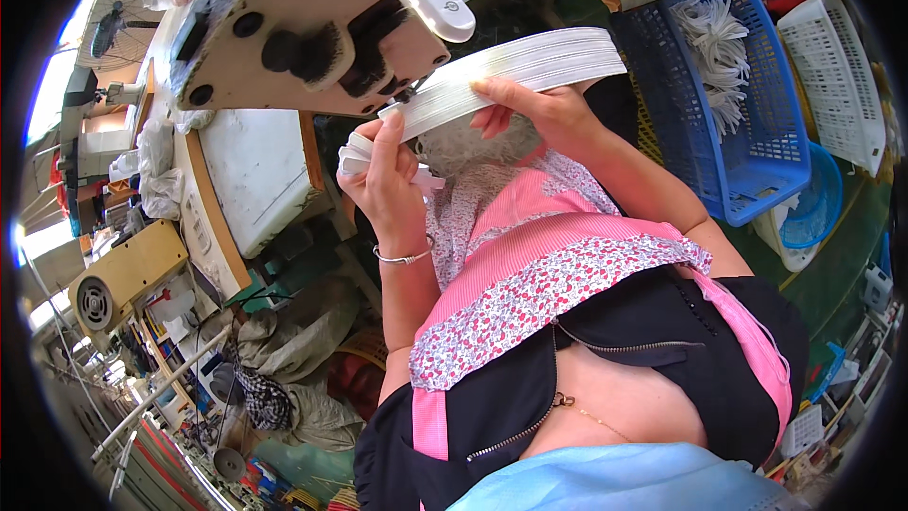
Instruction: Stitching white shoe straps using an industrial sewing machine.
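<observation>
My left hand is closed around one end of a bundle of long, flat white strips, thumb on top. Short white ends fan out beside its fingers. Further right, my right hand pinches the same bundle between thumb and fingers along its lower edge. The layered strips curve to the right past that hand. Just above the left thumb is the underside of a pale machine head, close to the bundle; whether they touch I cannot tell.
On the right stands a blue plastic basket with bundles of thin white strips. A white basket and a blue basin are beyond it. A white two-button device hangs by the machine. Worktables and draped cloth lie left.
</observation>
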Tool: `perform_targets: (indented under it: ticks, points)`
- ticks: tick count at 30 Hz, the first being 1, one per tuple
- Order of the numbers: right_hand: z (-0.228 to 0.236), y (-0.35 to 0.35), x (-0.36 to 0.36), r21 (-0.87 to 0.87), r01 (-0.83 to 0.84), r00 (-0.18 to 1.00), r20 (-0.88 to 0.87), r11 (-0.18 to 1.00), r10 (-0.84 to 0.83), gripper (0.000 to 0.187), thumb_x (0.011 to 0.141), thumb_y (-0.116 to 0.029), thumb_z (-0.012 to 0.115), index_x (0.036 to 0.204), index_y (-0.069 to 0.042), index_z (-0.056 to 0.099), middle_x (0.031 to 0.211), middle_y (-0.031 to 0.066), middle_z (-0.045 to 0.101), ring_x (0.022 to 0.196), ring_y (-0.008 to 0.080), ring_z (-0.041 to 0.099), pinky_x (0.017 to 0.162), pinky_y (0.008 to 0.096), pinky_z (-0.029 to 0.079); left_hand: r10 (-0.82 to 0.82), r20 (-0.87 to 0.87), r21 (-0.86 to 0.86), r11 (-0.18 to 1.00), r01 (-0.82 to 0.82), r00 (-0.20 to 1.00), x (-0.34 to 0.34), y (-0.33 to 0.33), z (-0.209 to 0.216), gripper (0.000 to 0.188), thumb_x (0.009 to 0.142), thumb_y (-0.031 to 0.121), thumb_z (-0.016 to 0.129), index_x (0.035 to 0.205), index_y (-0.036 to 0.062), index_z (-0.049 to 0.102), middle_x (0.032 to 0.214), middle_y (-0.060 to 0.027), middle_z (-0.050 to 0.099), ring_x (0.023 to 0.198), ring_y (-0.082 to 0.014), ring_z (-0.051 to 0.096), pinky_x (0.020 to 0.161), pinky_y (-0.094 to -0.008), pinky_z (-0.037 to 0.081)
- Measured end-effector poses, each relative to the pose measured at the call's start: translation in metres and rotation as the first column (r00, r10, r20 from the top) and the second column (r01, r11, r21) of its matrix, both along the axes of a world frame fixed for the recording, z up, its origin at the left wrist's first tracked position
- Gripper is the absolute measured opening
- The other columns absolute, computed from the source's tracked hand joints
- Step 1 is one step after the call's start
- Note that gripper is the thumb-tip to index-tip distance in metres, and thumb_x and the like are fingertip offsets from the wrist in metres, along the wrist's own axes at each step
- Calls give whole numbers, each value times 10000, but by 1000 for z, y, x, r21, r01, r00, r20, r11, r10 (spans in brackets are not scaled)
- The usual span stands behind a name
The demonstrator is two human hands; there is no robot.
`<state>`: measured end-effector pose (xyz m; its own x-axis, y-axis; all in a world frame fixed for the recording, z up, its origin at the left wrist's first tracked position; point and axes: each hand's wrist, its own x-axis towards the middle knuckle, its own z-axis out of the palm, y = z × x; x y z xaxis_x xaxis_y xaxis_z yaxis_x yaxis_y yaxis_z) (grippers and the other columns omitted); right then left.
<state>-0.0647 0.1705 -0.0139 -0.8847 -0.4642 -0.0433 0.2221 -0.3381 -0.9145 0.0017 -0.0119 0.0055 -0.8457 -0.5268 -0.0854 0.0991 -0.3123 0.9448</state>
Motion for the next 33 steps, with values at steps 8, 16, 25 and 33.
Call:
perform_targets:
  ticks: [8,16,25,33]
  points:
    - [-4,-13,1,-46,-79,996,43,996,81,239,919,-157,678,1020,60,663,782,132,699,670,178,690,591,267,567,-234,-114,323,910,259,965,-4,-25,-26,232,948,246,597,818,61,541,607,37,386,446,-46,307,421,-213,229]
    - [5,-23,3,5,-110,993,36,994,109,256,923,-195,684,1035,35,665,782,107,700,673,166,686,609,249,555,18,29,82,996,-20,999,-21,-7,-9,115,930,161,573,872,62,573,726,-5,555,517,-49,458,434,-210,313]
    - [10,-7,6,-107,-89,993,71,990,97,246,906,-210,701,973,26,685,796,123,715,661,155,688,590,246,545,119,216,-412,911,-20,969,-3,-58,-22,451,651,-95,650,1087,20,635,1045,-131,667,1008,-302,622,900,-384,425]
    - [10,-24,6,-148,-94,992,75,985,105,268,892,-172,716,1049,38,662,822,133,722,670,155,695,604,247,561,285,78,-174,947,-269,955,-6,-69,-12,146,876,177,695,887,46,631,806,-24,618,687,-109,622,507,-208,488]
